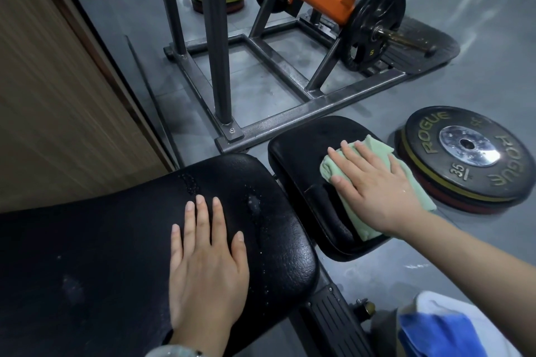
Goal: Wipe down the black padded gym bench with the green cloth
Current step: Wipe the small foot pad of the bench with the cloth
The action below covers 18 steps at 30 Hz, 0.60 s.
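Note:
The black padded bench has two pads: a long back pad [101, 240] at the lower left and a smaller seat pad [301, 148] to its right. Droplets and a wet smear glisten on the back pad near its end. The green cloth [374, 148] lies crumpled on the seat pad. My right hand [374, 188] presses flat on the cloth, fingers spread, covering its middle. Palm down, my left hand [206, 264] rests on the back pad with nothing in it.
A stack of Rogue weight plates [470, 153] lies on the grey floor right of the seat pad. A steel machine frame [290, 116] with an orange arm and loaded plate stands beyond. A wooden wall panel [58, 95] runs along the left. Blue and white fabric [446, 327] is at the lower right.

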Each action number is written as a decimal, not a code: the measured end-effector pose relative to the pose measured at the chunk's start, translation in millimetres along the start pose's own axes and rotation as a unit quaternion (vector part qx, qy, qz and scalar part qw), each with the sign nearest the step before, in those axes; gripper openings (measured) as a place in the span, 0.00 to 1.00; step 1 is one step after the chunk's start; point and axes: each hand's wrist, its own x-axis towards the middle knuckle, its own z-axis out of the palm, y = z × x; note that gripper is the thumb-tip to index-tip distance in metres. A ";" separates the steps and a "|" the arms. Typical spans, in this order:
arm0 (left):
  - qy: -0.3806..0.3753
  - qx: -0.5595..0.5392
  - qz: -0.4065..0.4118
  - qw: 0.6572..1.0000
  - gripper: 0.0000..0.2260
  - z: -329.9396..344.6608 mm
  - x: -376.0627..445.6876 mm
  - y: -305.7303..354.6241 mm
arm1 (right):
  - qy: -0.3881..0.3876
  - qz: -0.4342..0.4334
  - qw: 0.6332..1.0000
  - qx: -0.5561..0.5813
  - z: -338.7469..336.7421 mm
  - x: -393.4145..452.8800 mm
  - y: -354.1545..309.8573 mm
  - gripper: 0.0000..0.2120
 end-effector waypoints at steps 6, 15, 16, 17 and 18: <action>-0.002 0.004 -0.001 1.000 0.27 0.1 -0.6 -0.6 | 0.005 0.048 0.999 -0.002 1.1 -1.4 -3.6 0.25; -0.001 0.000 -0.001 1.000 0.27 0.7 -0.3 -0.5 | 0.003 0.088 0.996 -0.003 2.2 -13.0 -13.5 0.25; -0.002 -0.001 -0.001 1.000 0.27 0.4 -0.2 -0.5 | 0.003 0.087 0.996 -0.006 3.1 -15.0 -15.3 0.25; -0.002 -0.001 -0.001 1.000 0.27 0.3 -0.2 -0.5 | 0.005 0.085 0.996 -0.010 4.0 -17.5 -17.1 0.26; -0.001 -0.002 -0.001 1.000 0.27 0.2 -0.3 -0.4 | 0.006 0.082 0.997 -0.012 5.2 -19.8 -19.0 0.30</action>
